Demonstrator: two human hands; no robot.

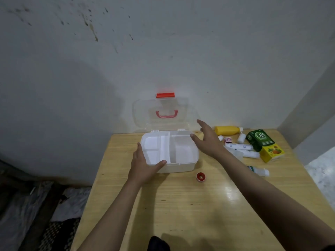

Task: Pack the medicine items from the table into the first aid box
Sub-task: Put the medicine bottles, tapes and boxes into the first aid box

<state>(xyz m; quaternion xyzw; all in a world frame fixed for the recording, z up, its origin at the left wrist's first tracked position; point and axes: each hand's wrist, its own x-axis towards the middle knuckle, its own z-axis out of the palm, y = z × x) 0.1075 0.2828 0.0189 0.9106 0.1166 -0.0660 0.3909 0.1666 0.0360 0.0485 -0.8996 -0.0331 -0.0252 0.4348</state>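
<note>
The white first aid box (183, 151) stands open on the wooden table (190, 205), its clear lid (163, 113) with a red latch leaning back against the wall. A divided tray sits inside it. My left hand (143, 165) grips the box's front left corner. My right hand (208, 140) hovers open at the box's right rim, holding nothing. To the right lie a yellow bottle (228, 130), a green box (259, 139), a yellow box (272, 153), white rolls (241, 146) and a white tube (259, 171). A small red-capped jar (200, 177) stands in front of the box.
A stained grey wall rises right behind the table. The table's left edge drops to a dark floor with crumpled plastic sheeting (23, 205). Another wall closes in at the right, with pale floor (322, 171) below it.
</note>
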